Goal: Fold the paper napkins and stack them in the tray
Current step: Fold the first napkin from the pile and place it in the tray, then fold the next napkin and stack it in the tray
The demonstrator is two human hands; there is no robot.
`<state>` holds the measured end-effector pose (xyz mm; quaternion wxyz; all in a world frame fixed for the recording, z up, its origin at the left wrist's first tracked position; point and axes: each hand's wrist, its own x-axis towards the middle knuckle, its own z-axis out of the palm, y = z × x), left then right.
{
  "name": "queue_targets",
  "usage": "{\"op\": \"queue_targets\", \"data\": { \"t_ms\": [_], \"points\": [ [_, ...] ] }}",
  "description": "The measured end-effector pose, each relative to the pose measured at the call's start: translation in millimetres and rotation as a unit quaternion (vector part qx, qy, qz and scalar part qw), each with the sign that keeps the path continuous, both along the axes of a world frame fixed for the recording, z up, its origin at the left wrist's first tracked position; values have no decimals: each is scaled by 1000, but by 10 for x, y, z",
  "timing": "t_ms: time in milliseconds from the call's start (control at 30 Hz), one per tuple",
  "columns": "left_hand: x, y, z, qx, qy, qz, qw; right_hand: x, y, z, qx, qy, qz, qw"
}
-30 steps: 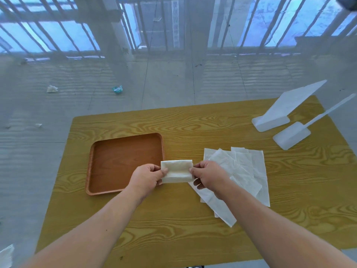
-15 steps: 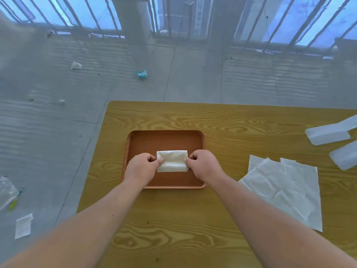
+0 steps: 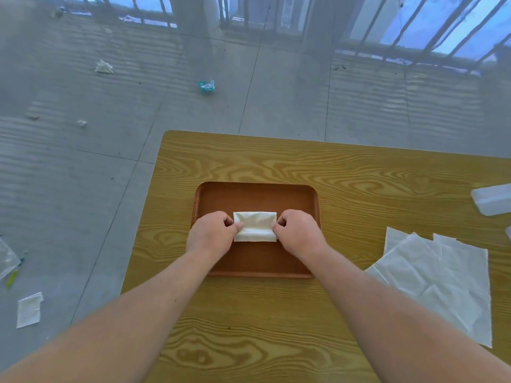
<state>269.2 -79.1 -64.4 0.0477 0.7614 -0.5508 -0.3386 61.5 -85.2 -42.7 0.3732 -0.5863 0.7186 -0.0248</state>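
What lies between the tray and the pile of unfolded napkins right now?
Only bare table, in the head view. The tray and the unfolded napkins sit apart, with wood grain showing between them.

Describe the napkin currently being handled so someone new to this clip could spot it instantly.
On the yellow wood-grain table lies a brown tray. Over its middle, the left hand and right hand pinch the ends of the folded napkin. It is a small compact rectangle, unlike the flat unfolded napkins spread to the tray's right.

Two bare forearms, no sleeves, left hand (image 3: 211, 235) and right hand (image 3: 297, 234) without rings or gloves
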Motion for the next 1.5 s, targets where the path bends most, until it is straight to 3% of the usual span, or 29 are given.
{"op": "queue_targets", "data": {
  "t_ms": [433, 700, 800, 900, 1000, 1133, 1300, 1400, 1500],
  "points": [
    [-548, 57, -37, 12, 38, -30, 999, -608, 166, 58, 25, 6, -33, 999],
    [-648, 65, -32, 1, 17, -43, 999, -652, 232, -49, -9, 27, -19, 999],
    [-705, 105, 47, -39, -16, -66, 997, -592, 311, -28, -56, 63, 9, 996],
    [-875, 205, 206, -121, -47, -127, 983, -628, 512, 71, -188, 81, 37, 978],
    [-1249, 366, 342, -189, 0, -258, 947, -956, 864, 134, -229, 51, -11, 972],
    [-1906, 519, 334, -189, 27, -450, 872, -1736, 1478, 73, -190, 89, -69, 975],
    [-2584, 615, 235, -152, -22, -537, 830, -2575, 2048, 45, -140, 140, -129, 972],
    [-2795, 652, 187, -129, -56, -533, 834, -2844, 2247, 46, -105, 142, -190, 966],
    [-2908, 647, 185, -128, -78, -453, 879, -3017, 2351, 37, -64, 118, -292, 947]
  ]
}}
